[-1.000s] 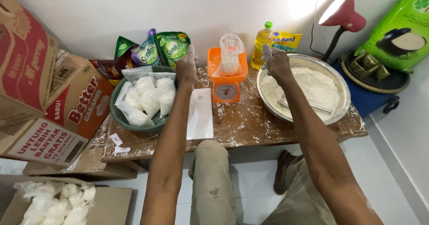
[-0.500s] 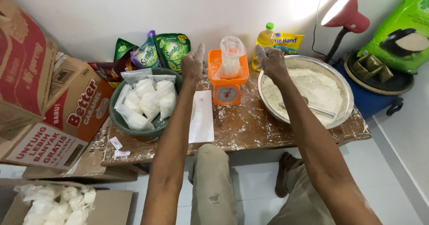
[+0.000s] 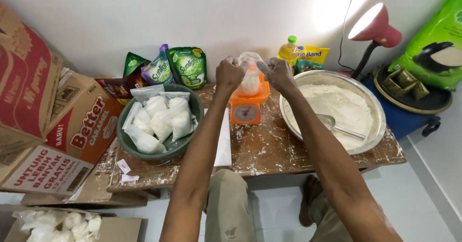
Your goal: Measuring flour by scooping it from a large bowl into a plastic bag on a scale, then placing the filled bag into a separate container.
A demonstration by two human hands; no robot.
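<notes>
The clear plastic bag (image 3: 250,78), partly filled with white flour, stands upright on the pan of the small orange kitchen scale (image 3: 246,105) at the far middle of the wooden table (image 3: 269,150), its long axis vertical and its mouth held up between both hands. The left hand (image 3: 229,73) pinches the bag's top edge from the left, fingers closed on the plastic; the right hand (image 3: 278,73) does the same from the right, so the two sit level and equally near, with the bag hanging directly below and between them. Just right of the scale lies the wide metal basin of flour (image 3: 370,102) with a metal scoop (image 3: 337,125) resting in it (handle toward the near right). To the left, touching nothing of the scale, a green bowl (image 3: 192,105) holds filled bags. A sheet of white paper (image 3: 224,141) lies flat near the left forearm, and nothing stands between hands and bag.
</notes>
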